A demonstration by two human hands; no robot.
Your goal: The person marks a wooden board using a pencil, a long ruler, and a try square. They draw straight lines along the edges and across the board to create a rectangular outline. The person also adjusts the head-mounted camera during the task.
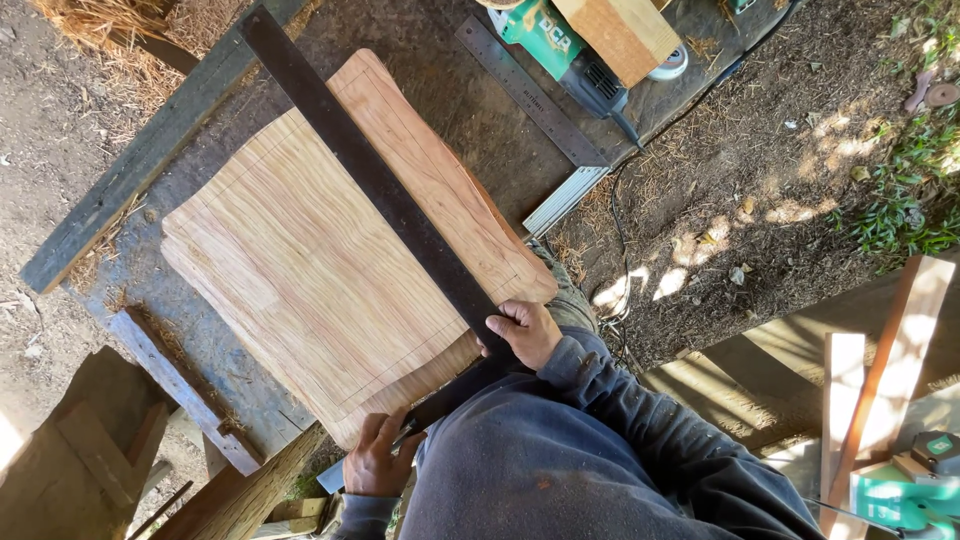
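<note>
Left hand (380, 455) clenched on pencil-like tool at board edge; right hand (525, 333) pins steel square (385, 190) on wood slab (310, 270). I judge slab stiff, heavy; grab edges.

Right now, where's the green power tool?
In the head view, the green power tool lies at the top centre on the dark workbench, beyond the wooden board, partly under a wood block, beside a steel ruler.

A single head-worn camera looks steeply down from close above the person's lap onto the dark weathered counter (480, 100), with dirt ground at both sides.
</note>
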